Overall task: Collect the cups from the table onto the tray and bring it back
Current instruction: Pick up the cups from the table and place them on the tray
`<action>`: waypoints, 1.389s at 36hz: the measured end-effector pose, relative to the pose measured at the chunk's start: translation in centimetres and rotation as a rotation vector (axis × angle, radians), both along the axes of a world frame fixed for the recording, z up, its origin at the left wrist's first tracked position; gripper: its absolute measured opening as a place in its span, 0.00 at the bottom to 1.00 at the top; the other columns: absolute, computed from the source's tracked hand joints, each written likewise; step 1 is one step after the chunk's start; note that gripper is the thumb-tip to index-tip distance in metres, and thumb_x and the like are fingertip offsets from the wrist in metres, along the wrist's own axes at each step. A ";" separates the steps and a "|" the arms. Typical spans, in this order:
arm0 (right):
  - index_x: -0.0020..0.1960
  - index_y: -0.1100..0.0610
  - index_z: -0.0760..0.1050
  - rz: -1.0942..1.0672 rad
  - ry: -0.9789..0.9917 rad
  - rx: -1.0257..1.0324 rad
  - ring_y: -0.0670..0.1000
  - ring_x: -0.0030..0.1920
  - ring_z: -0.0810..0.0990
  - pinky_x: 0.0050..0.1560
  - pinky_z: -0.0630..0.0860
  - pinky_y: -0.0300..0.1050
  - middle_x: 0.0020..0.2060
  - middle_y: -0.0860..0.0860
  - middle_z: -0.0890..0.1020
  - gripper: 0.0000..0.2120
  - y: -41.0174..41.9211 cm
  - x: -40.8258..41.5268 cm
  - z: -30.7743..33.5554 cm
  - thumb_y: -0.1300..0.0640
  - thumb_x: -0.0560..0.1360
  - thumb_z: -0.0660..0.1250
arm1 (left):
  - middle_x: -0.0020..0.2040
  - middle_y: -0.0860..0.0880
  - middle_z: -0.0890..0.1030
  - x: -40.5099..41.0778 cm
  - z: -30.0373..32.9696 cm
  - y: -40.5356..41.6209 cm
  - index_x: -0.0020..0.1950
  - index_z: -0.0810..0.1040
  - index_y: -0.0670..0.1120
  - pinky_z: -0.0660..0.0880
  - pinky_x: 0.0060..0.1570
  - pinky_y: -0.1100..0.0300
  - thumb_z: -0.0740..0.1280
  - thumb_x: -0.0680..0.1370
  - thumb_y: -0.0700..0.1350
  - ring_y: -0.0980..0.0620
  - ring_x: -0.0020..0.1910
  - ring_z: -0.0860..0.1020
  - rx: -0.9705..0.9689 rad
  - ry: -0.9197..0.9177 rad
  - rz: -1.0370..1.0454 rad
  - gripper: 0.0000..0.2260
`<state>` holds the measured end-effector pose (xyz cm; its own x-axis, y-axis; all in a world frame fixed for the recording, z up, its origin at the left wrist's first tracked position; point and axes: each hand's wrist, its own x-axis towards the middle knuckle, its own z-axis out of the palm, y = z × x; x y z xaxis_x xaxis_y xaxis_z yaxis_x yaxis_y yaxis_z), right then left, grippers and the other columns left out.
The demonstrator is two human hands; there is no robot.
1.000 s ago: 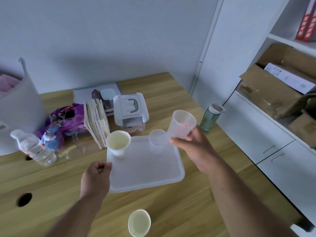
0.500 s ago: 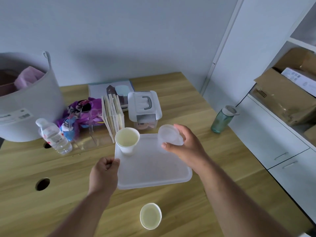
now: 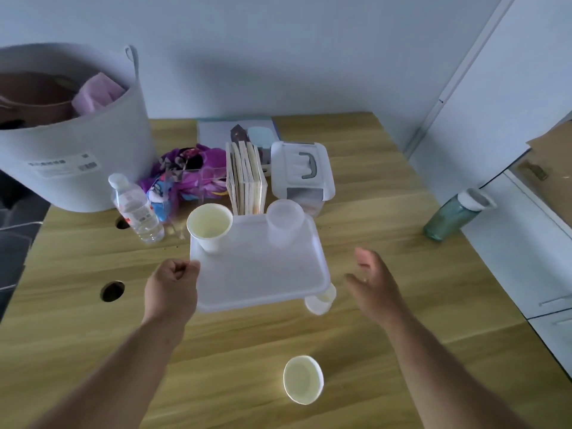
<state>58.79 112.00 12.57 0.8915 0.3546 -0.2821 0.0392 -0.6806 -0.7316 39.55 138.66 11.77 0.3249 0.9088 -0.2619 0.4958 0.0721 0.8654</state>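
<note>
My left hand (image 3: 171,286) grips the left edge of a translucent white tray (image 3: 263,277) held above the wooden table. On the tray stand a white paper cup (image 3: 210,227) at its far left corner and a stack of clear plastic cups (image 3: 284,222) at its far right. Another white cup (image 3: 320,300) sits on the table, partly hidden under the tray's near right corner. A further white paper cup (image 3: 303,379) stands alone on the table nearer to me. My right hand (image 3: 373,283) hovers open to the right of the tray, holding nothing.
Behind the tray are upright books (image 3: 246,178), a lidded white box (image 3: 301,171), a purple bag (image 3: 188,171), a water bottle (image 3: 136,209) and a large grey basket (image 3: 74,131). A green bottle (image 3: 455,213) stands at the table's right edge beside white drawers (image 3: 532,258). Round cable holes (image 3: 112,291) mark the left.
My right hand set the clear cup into the one on the tray, let go and drew back to the right, open. The view shifted, showing a cup under the tray's corner.
</note>
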 end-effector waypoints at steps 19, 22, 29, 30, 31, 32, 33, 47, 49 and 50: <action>0.71 0.52 0.67 0.480 -0.151 -0.684 0.56 0.60 0.82 0.54 0.80 0.51 0.64 0.51 0.79 0.29 1.7 0.7 -5.3 0.42 0.74 0.70 | 0.37 0.51 0.79 1.7 -2.1 1.3 0.51 0.80 0.44 0.68 0.32 0.60 0.69 0.82 0.47 0.54 0.34 0.73 0.005 0.032 0.052 0.07; 0.65 0.52 0.67 0.292 -0.069 -0.606 0.56 0.53 0.82 0.47 0.78 0.49 0.57 0.50 0.79 0.28 -0.5 1.9 -3.7 0.41 0.72 0.71 | 0.37 0.52 0.79 2.4 -1.6 0.6 0.51 0.80 0.44 0.69 0.33 0.61 0.69 0.82 0.47 0.55 0.34 0.73 -0.002 0.017 0.039 0.06; 0.52 0.60 0.78 -0.403 0.299 0.313 0.52 0.40 0.74 0.40 0.69 0.49 0.42 0.56 0.79 0.15 -5.7 3.7 2.1 0.47 0.78 0.72 | 0.35 0.51 0.79 3.7 -0.3 -1.7 0.50 0.81 0.41 0.68 0.31 0.60 0.70 0.81 0.46 0.54 0.32 0.72 0.006 -0.008 -0.013 0.08; 0.53 0.60 0.79 -0.431 0.342 0.439 0.51 0.40 0.74 0.40 0.68 0.48 0.41 0.56 0.78 0.15 -6.1 3.4 3.1 0.47 0.78 0.72 | 0.35 0.51 0.79 3.9 0.0 -2.0 0.49 0.81 0.41 0.68 0.30 0.60 0.70 0.81 0.46 0.54 0.31 0.72 0.003 -0.009 -0.019 0.08; 0.54 0.59 0.79 -0.430 0.372 0.538 0.51 0.40 0.74 0.41 0.68 0.47 0.41 0.56 0.78 0.18 -6.5 3.0 3.9 0.45 0.76 0.74 | 0.35 0.51 0.79 4.1 0.2 -2.4 0.49 0.81 0.41 0.68 0.30 0.61 0.70 0.81 0.46 0.54 0.31 0.72 0.004 -0.013 -0.029 0.08; 0.56 0.59 0.80 -0.400 0.393 0.618 0.51 0.42 0.76 0.42 0.68 0.47 0.42 0.56 0.80 0.23 -6.9 2.4 5.0 0.43 0.72 0.77 | 0.35 0.51 0.79 4.3 0.6 -2.8 0.49 0.81 0.42 0.68 0.30 0.61 0.70 0.81 0.46 0.54 0.32 0.72 0.006 -0.016 -0.046 0.07; 0.59 0.60 0.80 -0.351 0.409 0.680 0.51 0.44 0.77 0.43 0.69 0.47 0.43 0.55 0.82 0.27 -7.1 1.9 5.8 0.43 0.69 0.79 | 0.35 0.50 0.79 4.4 0.8 -3.3 0.49 0.81 0.41 0.68 0.30 0.61 0.70 0.81 0.46 0.54 0.32 0.72 0.010 -0.020 -0.058 0.08; 0.68 0.62 0.78 0.084 0.637 0.870 0.60 0.68 0.82 0.73 0.74 0.57 0.65 0.62 0.84 0.22 -2.9 -5.5 9.7 0.62 0.75 0.74 | 0.33 0.51 0.79 4.8 2.2 -6.9 0.42 0.78 0.47 0.69 0.32 0.58 0.71 0.81 0.46 0.52 0.31 0.73 0.043 -0.046 -0.176 0.09; 0.69 0.63 0.76 0.086 0.654 0.822 0.59 0.68 0.82 0.73 0.74 0.58 0.66 0.63 0.83 0.24 -2.1 -6.0 9.6 0.65 0.74 0.73 | 0.33 0.51 0.79 4.7 2.3 -7.1 0.42 0.78 0.46 0.69 0.33 0.57 0.71 0.81 0.46 0.52 0.31 0.73 0.042 -0.054 -0.182 0.08; 0.70 0.63 0.75 0.093 0.651 0.792 0.59 0.68 0.82 0.73 0.75 0.58 0.66 0.62 0.83 0.26 -1.6 -6.1 9.5 0.65 0.73 0.73 | 0.33 0.51 0.79 4.6 2.4 -7.2 0.43 0.79 0.45 0.69 0.33 0.57 0.71 0.81 0.46 0.52 0.32 0.73 0.038 -0.056 -0.184 0.08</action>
<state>52.67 110.37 22.05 0.6091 0.7085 -0.3564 -0.4975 -0.0087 -0.8674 44.18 131.43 14.18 0.4993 0.8417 -0.2056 0.4483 -0.0479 0.8926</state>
